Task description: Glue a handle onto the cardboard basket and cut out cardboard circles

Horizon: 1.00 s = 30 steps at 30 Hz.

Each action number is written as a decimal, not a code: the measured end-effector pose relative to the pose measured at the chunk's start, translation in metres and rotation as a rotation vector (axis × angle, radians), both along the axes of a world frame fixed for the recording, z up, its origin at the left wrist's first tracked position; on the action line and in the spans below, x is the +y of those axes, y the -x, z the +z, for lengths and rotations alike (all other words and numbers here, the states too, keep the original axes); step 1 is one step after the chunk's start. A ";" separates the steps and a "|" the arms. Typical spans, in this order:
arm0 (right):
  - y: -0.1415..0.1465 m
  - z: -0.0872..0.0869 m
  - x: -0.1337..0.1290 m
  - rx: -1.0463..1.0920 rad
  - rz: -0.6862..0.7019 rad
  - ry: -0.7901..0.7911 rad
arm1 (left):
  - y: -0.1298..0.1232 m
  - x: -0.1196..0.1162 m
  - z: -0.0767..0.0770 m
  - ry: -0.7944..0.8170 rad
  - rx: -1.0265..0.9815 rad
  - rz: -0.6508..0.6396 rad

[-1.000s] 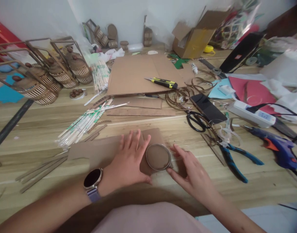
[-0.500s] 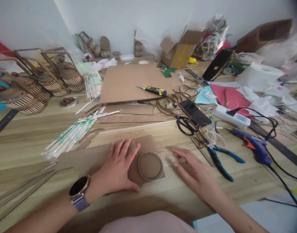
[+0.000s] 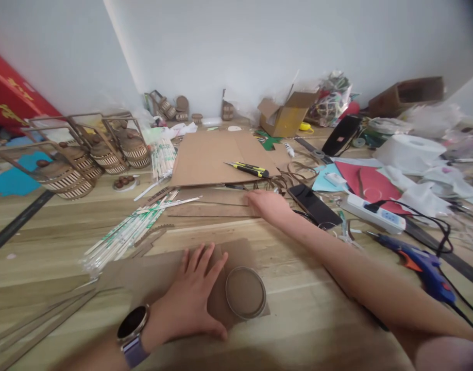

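Note:
My left hand [image 3: 193, 296], with a watch on its wrist, lies with fingers spread on a flat brown cardboard piece [image 3: 159, 268]. Right of its thumb and fingers, a round ring-edged disc [image 3: 246, 292] rests on the same cardboard. My right hand [image 3: 269, 206] is stretched far forward, its bent fingertips at the right end of a cardboard strip [image 3: 221, 196]. A thin dark pen-like tool [image 3: 233, 186] lies just beside those fingertips, by the edge of the large cardboard sheet [image 3: 209, 154]. Whether the fingers grip anything is hidden.
Two yellow-black utility knives [image 3: 248, 169] lie on the large sheet. A phone [image 3: 314, 205], a power strip [image 3: 375, 212] and a blue glue gun [image 3: 418, 265] are on the right. Bundled sticks [image 3: 124, 229] and small handled baskets [image 3: 66, 178] stand left; a cardboard box [image 3: 285, 116] is behind.
My right hand has moved forward and left from beside the round disc to the cardboard strips; its forearm now covers the pliers. My left hand stays on the cardboard. The view has tilted up.

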State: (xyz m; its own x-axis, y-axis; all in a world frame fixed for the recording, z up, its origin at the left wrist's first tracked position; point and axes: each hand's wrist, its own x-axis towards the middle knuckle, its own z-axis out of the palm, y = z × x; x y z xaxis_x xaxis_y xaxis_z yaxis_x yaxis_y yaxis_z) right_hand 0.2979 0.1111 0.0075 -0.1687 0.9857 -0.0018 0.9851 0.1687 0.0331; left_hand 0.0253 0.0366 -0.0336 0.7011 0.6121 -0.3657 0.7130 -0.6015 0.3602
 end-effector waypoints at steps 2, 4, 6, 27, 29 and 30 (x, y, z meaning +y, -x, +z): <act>0.015 -0.008 0.029 -0.064 -0.010 0.048 | -0.001 0.000 0.001 0.011 -0.001 0.001; 0.027 -0.015 0.050 -0.111 -0.027 0.074 | -0.001 0.000 0.002 0.012 -0.001 0.001; 0.034 -0.019 0.061 -0.147 -0.052 0.076 | -0.001 0.000 0.003 0.011 0.005 -0.006; 0.022 0.010 0.037 -0.028 -0.108 0.183 | 0.000 0.001 0.006 0.007 -0.007 -0.027; 0.014 0.018 0.022 0.062 -0.089 0.189 | -0.002 0.002 0.006 0.009 0.000 -0.022; 0.009 0.022 0.013 0.122 -0.069 0.192 | -0.002 0.002 0.006 0.008 0.008 -0.023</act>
